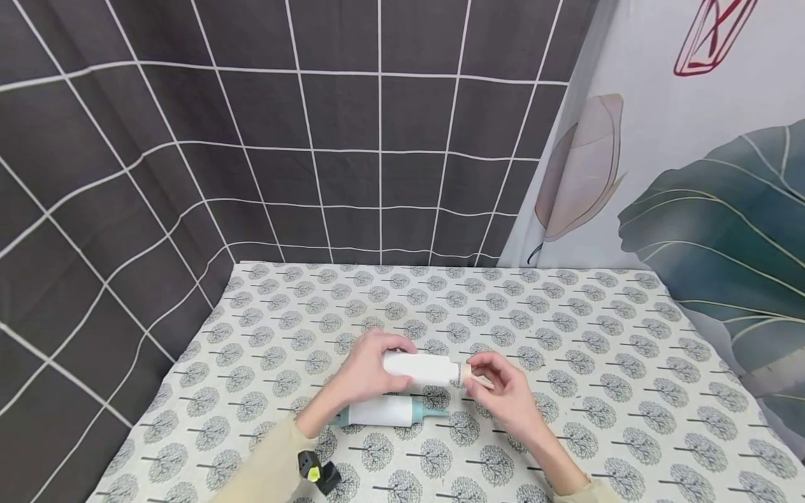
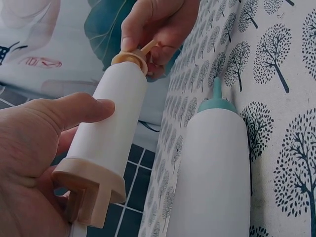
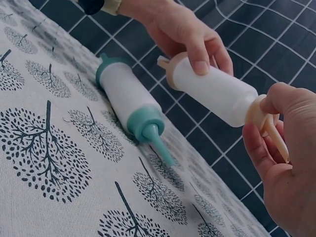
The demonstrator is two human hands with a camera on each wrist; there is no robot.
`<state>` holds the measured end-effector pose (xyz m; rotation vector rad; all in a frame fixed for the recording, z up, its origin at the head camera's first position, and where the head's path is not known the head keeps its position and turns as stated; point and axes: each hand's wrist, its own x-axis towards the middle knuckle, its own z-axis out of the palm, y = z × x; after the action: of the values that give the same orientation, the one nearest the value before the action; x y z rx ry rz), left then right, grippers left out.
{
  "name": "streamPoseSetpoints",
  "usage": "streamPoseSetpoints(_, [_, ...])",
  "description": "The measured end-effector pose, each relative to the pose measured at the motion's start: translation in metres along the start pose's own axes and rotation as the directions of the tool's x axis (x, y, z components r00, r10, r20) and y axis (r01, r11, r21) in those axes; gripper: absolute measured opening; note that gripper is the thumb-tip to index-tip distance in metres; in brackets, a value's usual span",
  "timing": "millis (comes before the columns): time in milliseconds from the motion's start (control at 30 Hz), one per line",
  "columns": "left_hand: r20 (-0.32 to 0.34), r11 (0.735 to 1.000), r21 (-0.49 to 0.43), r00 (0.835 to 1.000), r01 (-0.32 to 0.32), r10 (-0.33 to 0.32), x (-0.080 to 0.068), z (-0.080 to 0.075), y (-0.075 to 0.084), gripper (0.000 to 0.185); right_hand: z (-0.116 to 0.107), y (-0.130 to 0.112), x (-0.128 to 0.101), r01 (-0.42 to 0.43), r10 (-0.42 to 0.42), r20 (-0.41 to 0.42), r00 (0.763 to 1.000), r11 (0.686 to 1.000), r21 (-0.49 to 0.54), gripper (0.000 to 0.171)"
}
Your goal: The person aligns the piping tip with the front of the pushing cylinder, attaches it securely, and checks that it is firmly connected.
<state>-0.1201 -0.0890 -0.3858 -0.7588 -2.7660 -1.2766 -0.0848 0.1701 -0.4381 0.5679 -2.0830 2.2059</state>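
My left hand grips a white squeeze bottle around its body, holding it on its side above the cloth. A beige base with a bracket-like end caps the end near the left palm. At the other end, my right hand pinches a beige nozzle cap between thumb and fingers. The cap sits at the bottle's mouth; whether it is screwed on I cannot tell. Its thin spout points away from the bottle. A second white squeeze bottle with teal ends lies on the cloth just in front.
A tree-patterned cloth covers the table. Behind it hangs a dark curtain with a white grid, and a leaf-printed curtain hangs to the right. A small black device is on the left sleeve.
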Motion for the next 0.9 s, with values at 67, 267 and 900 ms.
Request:
streamPoseSetpoints(67, [0.001,1.000,-0.003,1.000,-0.005,0.005,-0.0004,0.0004,0.0002,0.041,0.0008,0.0004,0.0001,-0.025,0.025,-0.002,1.000,1.000,-0.007,0.031])
streamPoseSetpoints(267, [0.008,1.000,-0.016,1.000,0.003,-0.003,-0.0013,0.0006,0.0013,0.040,0.0039,-0.0020,-0.0003,-0.068,0.068,-0.013,0.998,0.997,-0.026,0.031])
streamPoseSetpoints(900, [0.009,1.000,-0.026,1.000,-0.012,0.012,-0.0035,0.0017,0.0025,0.040,0.0056,-0.0019,0.0002,-0.055,0.054,-0.002,0.999,0.997,-0.055,0.032])
